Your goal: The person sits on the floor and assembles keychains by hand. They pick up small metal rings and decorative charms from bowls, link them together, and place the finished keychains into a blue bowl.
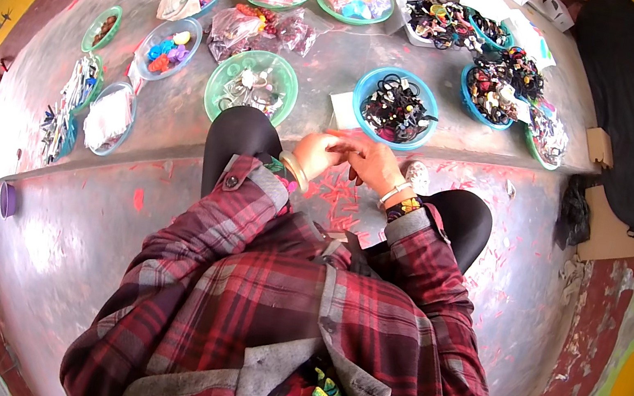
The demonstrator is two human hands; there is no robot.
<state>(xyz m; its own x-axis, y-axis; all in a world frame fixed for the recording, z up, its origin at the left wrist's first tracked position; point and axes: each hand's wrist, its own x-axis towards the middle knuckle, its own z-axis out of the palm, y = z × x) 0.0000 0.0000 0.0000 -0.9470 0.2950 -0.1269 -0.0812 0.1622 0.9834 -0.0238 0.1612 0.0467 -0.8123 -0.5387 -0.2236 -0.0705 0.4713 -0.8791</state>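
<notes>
Before us on the grey ledge (331, 59), the green basin (288, 90) stands at eleven o'clock, the blue basin (362, 93) just past twelve. We judge the latter light, stiff, best held by its rim; its dark cords (397, 111) soft. The basins' gap leaves room. Our left hand (316, 154) and right hand (378, 166) touch; we cannot tell whether either grips anything.

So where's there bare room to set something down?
Concrete ledge lies bare between the nearest green basket and the white card beside the blue basket of hair ties. It's crowded at upper right, around the white tray and turquoise bowl.
</notes>
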